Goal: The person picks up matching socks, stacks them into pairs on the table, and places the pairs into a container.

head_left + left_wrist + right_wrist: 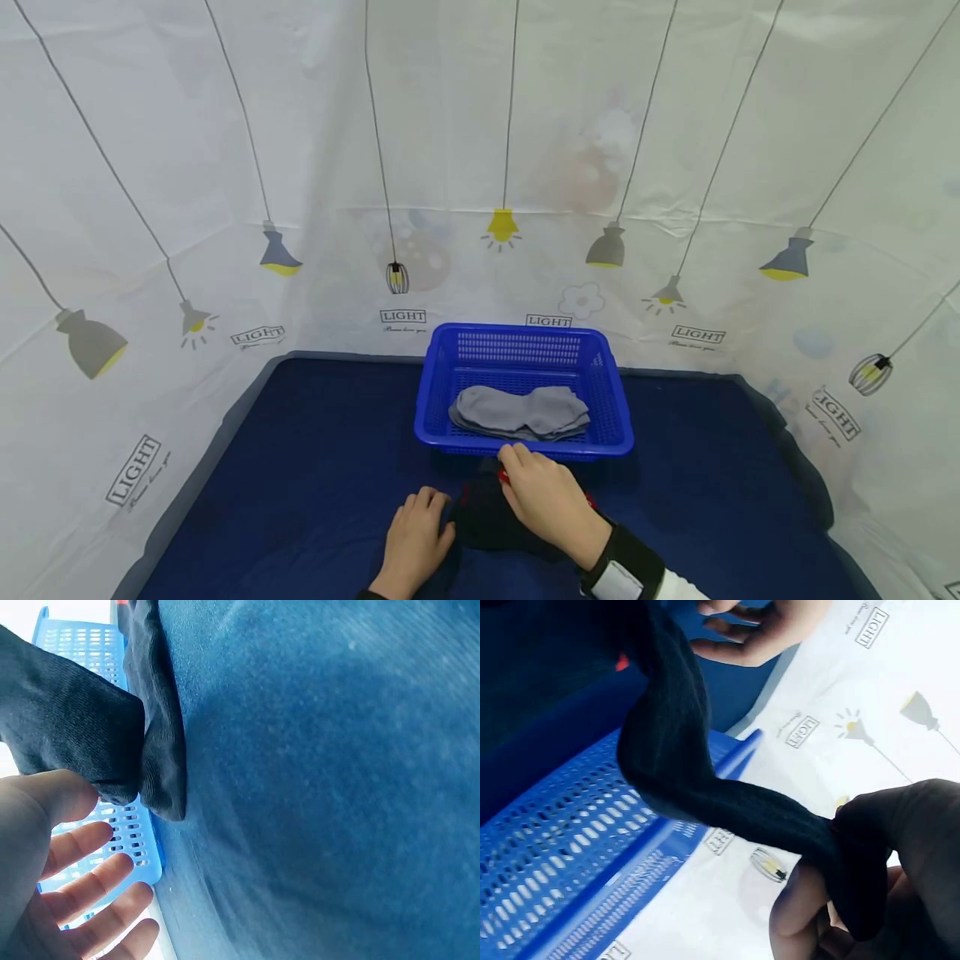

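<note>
My right hand (551,500) pinches one end of a black sock (675,742), which stretches down from the fingertips in the right wrist view. Red patches show beside that hand in the head view. Close by on the left, my left hand (416,537) has its fingers loosely spread. In the left wrist view, the thumb of the left hand (45,855) is right by the black sock (82,720); whether it touches is unclear. A second dark fold of fabric (161,765) hangs alongside, and I cannot tell if it belongs to the same sock.
Just beyond the hands stands a blue plastic basket (525,450) with grey socks (521,410) lying flat inside. A dark blue cloth (315,450) covers the table. White sheeting (465,125) printed with lamps surrounds the back and sides.
</note>
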Motion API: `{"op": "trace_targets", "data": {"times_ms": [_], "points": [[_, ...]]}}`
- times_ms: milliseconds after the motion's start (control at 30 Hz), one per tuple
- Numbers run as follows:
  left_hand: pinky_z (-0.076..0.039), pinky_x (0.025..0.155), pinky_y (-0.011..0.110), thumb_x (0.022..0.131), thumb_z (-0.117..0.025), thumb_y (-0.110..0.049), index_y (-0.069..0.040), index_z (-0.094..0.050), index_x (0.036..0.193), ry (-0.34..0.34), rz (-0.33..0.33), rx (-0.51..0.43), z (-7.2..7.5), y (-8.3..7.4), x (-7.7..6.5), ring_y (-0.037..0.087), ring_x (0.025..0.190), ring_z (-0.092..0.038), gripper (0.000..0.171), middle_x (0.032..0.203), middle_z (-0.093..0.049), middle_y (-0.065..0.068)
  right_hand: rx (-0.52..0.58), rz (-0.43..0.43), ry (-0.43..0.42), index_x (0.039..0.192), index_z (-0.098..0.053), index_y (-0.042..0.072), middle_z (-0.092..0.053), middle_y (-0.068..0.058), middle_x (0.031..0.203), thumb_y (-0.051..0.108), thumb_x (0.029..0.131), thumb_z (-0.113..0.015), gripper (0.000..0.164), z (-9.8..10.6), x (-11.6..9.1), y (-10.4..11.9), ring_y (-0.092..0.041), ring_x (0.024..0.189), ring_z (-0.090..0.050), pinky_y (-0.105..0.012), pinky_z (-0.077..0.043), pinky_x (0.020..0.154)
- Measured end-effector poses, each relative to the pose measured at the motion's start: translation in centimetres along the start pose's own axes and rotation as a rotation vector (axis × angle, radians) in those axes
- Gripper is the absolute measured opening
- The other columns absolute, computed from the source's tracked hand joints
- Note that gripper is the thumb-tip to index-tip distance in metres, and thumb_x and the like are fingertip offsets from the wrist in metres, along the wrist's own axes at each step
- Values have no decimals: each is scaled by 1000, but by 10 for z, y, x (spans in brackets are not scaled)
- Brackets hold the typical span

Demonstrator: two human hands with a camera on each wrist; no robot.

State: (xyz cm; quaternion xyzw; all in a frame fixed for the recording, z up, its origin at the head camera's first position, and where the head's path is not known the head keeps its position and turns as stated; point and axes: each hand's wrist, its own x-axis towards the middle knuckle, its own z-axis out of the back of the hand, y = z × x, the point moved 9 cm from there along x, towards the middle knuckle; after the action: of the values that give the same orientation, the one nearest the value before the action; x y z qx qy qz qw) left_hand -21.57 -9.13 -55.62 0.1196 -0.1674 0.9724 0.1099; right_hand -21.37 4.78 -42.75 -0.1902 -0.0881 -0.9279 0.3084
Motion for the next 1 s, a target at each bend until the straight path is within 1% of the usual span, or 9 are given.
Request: {"op": "trace_targets", "data": {"times_ms": [233,400,600,733,1000], "points": [[-43,67,36,73,-70,-26,-15,-64,94,-2,-18,1,-3,-3,0,19,81,-53,24,92,-56,1,-58,-11,35,84,-49,14,-44,3,69,23,79,-68,22,-13,-15,-15,-11,52,-46,-22,-33,40],[-43,67,36,74,-70,-26,-15,-64,95,6,-28,-1,-5,-6,-1,18,81,-53,25,93,-56,1,-101,-14,35,85,-50,14,-45,3,68,23,77,-70,24,-24,-27,-29,-11,52,-47,-23,-33,41],[-43,67,35,75,-70,-26,-16,-63,96,10,-38,-3,-5,-9,-1,18,81,-53,24,94,-56,0,-104,-68,84,88,-51,14,-45,4,67,22,77,-71,24,-38,-42,-50,-10,51,-46,-22,-32,41],[-43,67,35,75,-70,-26,-16,-63,96,19,-42,-10,-6,-11,0,18,81,-53,24,94,-56,0,-119,-94,83,87,-51,14,-45,3,67,22,78,-70,23,-43,-51,-61,-11,50,-45,-22,-30,39],[-43,67,34,74,-70,-26,-16,-63,95,-12,-69,-10,-6,-15,0,17,80,-53,24,93,-55,0,-147,-119,89,85,-50,13,-45,3,66,23,75,-72,26,-51,-67,-78,-12,49,-46,-25,-32,38]]}}
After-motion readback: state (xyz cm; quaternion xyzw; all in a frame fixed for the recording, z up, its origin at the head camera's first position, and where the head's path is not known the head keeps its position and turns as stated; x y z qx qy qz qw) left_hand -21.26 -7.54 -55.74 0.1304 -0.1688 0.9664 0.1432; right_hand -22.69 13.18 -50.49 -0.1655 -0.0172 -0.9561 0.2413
